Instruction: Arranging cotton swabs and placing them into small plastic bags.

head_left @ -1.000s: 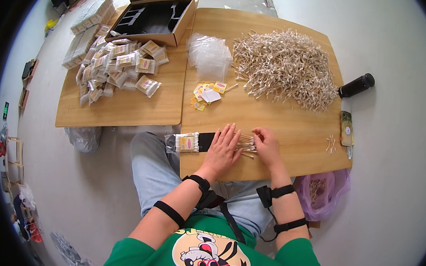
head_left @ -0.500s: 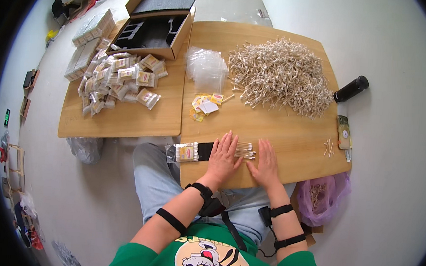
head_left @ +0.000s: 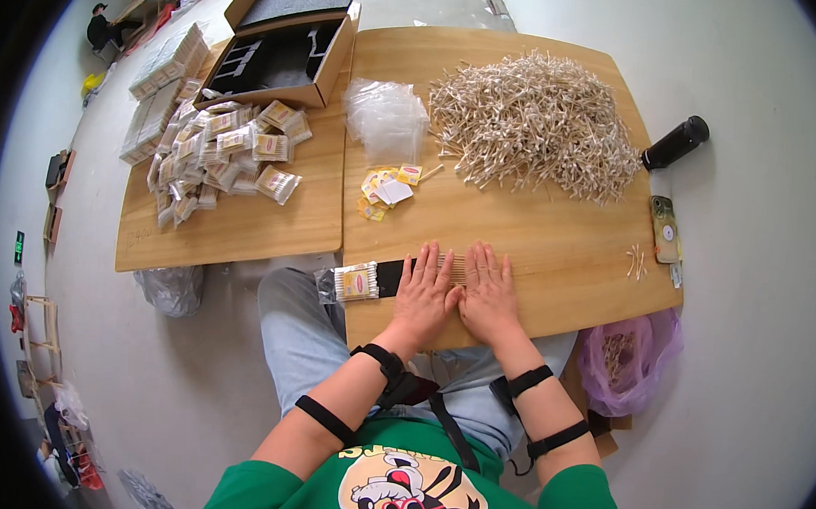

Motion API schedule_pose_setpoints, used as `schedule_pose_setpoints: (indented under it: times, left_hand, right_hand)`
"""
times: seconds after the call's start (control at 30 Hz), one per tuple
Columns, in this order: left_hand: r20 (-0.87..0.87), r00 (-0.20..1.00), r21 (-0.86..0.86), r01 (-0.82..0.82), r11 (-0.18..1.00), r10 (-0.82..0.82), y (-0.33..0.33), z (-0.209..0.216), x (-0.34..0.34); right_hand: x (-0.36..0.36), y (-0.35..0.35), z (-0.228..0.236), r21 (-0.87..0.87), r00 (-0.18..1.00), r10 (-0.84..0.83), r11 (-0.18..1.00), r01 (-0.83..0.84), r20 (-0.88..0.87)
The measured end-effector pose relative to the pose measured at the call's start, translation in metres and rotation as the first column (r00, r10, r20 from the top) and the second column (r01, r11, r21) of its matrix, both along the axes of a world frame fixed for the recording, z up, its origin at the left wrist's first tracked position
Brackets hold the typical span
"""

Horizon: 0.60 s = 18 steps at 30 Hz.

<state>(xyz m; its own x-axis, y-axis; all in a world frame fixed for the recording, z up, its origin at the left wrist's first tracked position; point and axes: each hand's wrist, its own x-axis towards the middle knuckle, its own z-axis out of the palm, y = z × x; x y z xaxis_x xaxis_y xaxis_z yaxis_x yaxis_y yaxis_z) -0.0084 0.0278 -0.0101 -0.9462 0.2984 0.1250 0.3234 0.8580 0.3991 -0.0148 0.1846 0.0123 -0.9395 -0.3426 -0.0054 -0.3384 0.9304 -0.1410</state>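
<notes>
My left hand (head_left: 425, 298) lies flat with its fingers stretched out, over the right part of a black strip (head_left: 388, 278). Beside it my right hand (head_left: 488, 298) is also flat, its thumb touching the left one's. Between and under the fingers shows a row of cotton swabs (head_left: 458, 270), mostly hidden by both hands. At the strip's left end sits a clear bag of cotton swabs (head_left: 357, 282) with a yellow and white card in it; the bag's loose end hangs over the table edge.
A big heap of cotton swabs (head_left: 536, 122) covers the far right. Clear empty bags (head_left: 385, 121) and small cards (head_left: 390, 189) lie left of it. Filled packs (head_left: 226, 152) and an open cardboard box (head_left: 323, 83) occupy the left table. A black bottle (head_left: 676, 143) and phone (head_left: 663, 229) are at the right edge.
My right hand has moved left onto the swabs' ends and now meets my left hand, covering swab tips that showed before. The whole view has shifted slightly.
</notes>
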Motion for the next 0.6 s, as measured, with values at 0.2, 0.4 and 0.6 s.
schedule_pose_setpoints:
  times: [0.2,0.4,0.6]
  left_hand:
    - [-0.027,1.0,-0.059,-0.007,0.998,0.005,-0.001,-0.006,0.0]
    - [-0.011,1.0,-0.11,0.0,0.994,-0.001,-0.001,-0.002,-0.004]
    - [-0.019,1.0,-0.085,0.018,0.996,-0.02,-0.006,0.002,-0.009]
  right_hand:
    - [0.0,-0.003,-0.005,-0.033,1.0,-0.006,0.999,0.005,-0.025]
    - [0.0,-0.004,-0.006,-0.032,0.999,-0.018,0.999,0.017,-0.043]
    - [-0.019,0.003,0.003,-0.115,0.999,-0.018,0.993,0.014,-0.028]
